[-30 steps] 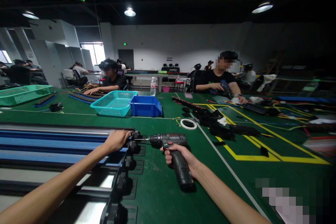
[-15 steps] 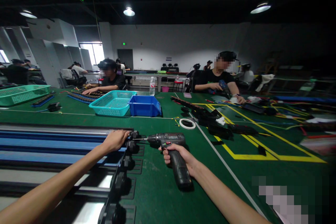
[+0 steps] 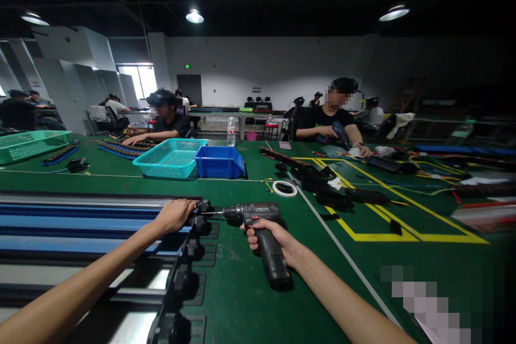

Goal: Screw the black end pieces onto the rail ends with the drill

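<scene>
My right hand (image 3: 264, 234) is wrapped around the grip of a black cordless drill (image 3: 258, 212), its forefinger at the trigger. The drill lies level, and its long thin bit (image 3: 210, 213) points left at the black end fitting (image 3: 205, 206) of the farthest bar. Whether the tip sits in a screw is too small to tell. My left hand (image 3: 177, 215) is closed over the right end of the long silver and blue bars (image 3: 100, 223), beside that fitting; its fingertips are partly hidden. More black end fittings (image 3: 183, 278) line the bars' right ends.
Behind the bars stand a turquoise basket (image 3: 171, 158), a blue bin (image 3: 220, 162) and a water bottle (image 3: 231, 131). A white tape ring (image 3: 284, 188) and black parts (image 3: 322, 188) lie to the right. Across the table, a co-worker (image 3: 328, 118) holds another drill.
The whole view has shifted slightly, so things appear a little farther left. My hands, the drill and the bars keep the same places relative to each other.
</scene>
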